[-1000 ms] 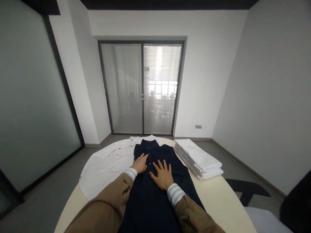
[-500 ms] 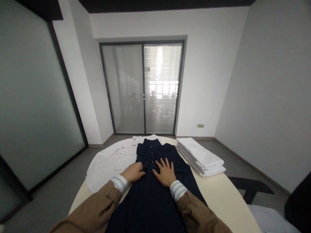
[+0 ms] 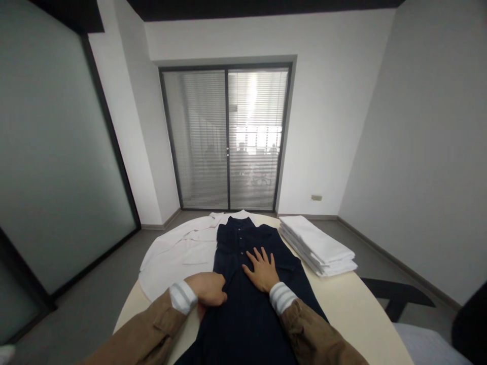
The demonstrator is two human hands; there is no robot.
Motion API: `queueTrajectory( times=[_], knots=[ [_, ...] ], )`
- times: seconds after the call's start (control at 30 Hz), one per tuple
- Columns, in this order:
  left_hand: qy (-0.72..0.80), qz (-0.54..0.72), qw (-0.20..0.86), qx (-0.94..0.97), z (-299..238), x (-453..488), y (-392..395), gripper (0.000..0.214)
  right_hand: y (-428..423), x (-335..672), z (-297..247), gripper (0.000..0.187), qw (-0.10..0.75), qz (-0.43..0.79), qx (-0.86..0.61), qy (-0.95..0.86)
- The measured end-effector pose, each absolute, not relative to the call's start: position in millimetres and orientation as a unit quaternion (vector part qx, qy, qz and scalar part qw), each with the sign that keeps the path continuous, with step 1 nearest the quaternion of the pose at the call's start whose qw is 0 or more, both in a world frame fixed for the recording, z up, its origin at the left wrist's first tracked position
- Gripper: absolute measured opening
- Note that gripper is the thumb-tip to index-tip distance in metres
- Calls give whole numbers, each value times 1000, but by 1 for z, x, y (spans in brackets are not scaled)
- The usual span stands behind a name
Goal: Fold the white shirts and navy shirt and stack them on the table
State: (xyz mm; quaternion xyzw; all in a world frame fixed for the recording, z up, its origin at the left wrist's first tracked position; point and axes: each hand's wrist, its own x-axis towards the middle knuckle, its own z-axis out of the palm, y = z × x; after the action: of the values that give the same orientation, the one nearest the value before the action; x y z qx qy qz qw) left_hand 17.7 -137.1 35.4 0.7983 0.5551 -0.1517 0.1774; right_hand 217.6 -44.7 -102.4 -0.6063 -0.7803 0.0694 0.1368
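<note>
The right hand (image 3: 262,271) lies flat, its fingers spread, on the front of a navy shirt (image 3: 251,324), near the buttons (image 3: 241,253). The left hand (image 3: 209,289) is curled at the shirt's left edge; whether it pinches the cloth I cannot tell, because most fingertips are hidden. The navy shirt rests on the desk (image 3: 342,309), with its collar at the far side. In my judgement, it is not yet folded across its length. A pale garment (image 3: 173,261) beside it is also spread, while the white cloth stack (image 3: 319,243) is already folded.
</note>
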Motion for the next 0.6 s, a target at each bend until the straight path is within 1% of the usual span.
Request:
queueTrajectory(
  times=[0.17, 0.3, 0.4, 0.5, 0.6],
  knots=[
    [587, -147, 95, 790, 29, 34, -148, 46, -42, 217, -101, 68, 123, 71, -606, -783],
    [598, -54, 61, 797, 10, 44, -143, 49, -35, 218, -99, 67, 114, 78, -606, -783],
    [575, -11, 95, 812, 1, 48, -138, 46, -31, 219, -98, 66, 111, 79, -605, -784],
    [550, -63, 152, 819, -2, 47, -140, 38, -30, 221, -96, 67, 105, 89, -606, -784],
    [533, -129, 178, 817, -4, 42, -149, 37, -31, 220, -91, 63, 110, 117, -605, -779]
  ],
)
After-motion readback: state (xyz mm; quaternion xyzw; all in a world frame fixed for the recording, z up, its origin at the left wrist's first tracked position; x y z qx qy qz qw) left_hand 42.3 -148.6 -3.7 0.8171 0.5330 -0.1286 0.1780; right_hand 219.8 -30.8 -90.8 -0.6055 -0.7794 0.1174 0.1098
